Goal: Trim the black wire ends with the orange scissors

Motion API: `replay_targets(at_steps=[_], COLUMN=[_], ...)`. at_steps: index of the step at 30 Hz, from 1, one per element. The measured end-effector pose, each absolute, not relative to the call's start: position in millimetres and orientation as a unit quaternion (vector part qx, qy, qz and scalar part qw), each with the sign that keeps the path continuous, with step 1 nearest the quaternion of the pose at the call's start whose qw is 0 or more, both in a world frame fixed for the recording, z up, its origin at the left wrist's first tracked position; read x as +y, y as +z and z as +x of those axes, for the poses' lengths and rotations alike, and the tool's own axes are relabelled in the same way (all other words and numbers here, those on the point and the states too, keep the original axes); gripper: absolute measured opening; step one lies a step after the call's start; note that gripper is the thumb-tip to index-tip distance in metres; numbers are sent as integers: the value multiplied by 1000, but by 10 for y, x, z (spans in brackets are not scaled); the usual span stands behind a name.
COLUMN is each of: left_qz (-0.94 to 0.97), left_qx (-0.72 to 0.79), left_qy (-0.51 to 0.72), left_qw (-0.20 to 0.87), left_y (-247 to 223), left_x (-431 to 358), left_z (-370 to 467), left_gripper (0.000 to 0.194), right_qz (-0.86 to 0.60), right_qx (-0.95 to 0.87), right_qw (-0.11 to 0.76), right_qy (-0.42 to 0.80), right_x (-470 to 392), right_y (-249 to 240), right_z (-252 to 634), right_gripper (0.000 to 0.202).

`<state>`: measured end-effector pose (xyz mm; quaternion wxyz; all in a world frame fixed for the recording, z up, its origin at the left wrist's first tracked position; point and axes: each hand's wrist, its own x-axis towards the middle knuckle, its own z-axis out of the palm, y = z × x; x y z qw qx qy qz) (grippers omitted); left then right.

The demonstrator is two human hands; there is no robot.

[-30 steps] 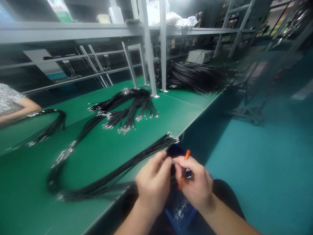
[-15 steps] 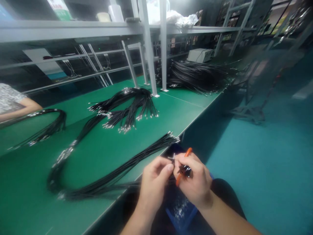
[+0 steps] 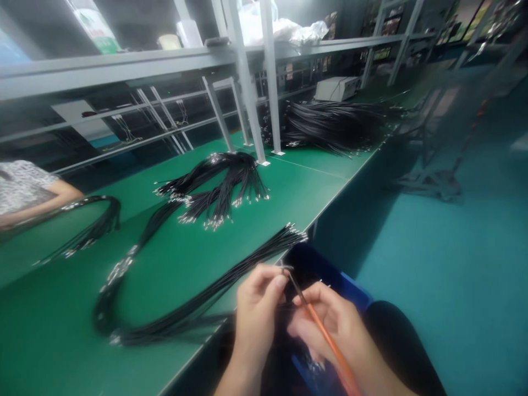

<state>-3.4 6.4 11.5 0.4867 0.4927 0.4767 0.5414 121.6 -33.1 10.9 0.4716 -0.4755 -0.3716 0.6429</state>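
My left hand (image 3: pixel 262 294) is closed in a pinch on the end of a black cable, just past the table's front edge. A small pale tip (image 3: pixel 285 268) sticks out at its fingertips. My right hand (image 3: pixel 330 324) is closed around orange-handled pliers (image 3: pixel 324 333), whose dark jaws reach up to that tip. A long bundle of black cables (image 3: pixel 231 278) with metal ends curves over the green table (image 3: pixel 173 275) left of my hands. Under my hands is a blue bin (image 3: pixel 357 289) with small pale bits inside.
More black cables (image 3: pixel 231 187) lie mid-table, and a large pile (image 3: pixel 330 124) lies farther back. Metal posts (image 3: pixel 270 82) hold a shelf (image 3: pixel 124 63). At the left, a person's arm (image 3: pixel 66 195) rests by a looped bundle. A wheeled stand (image 3: pixel 433 184) is on the floor at the right.
The pliers have swung round in my right hand, their jaws now at the tip in my left fingers. My right hand has moved lower, showing more of the blue bin. The view has shifted slightly.
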Motion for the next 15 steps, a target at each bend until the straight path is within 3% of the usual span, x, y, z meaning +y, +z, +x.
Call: replay_targets(at_steps=[7, 15], left_qz=[535, 565], left_qx=[475, 475], left_qy=[518, 502], left_qw=[469, 451], left_y=[117, 102], left_x=[22, 40], left_z=[-21, -10], left_gripper=[7, 8], right_qz=[-453, -487], right_qx=[-336, -319], right_qw=[457, 436], right_qy=[688, 687], right_x=[-219, -204], right_y=[185, 204], right_z=[1206, 1219], right_gripper=[29, 27])
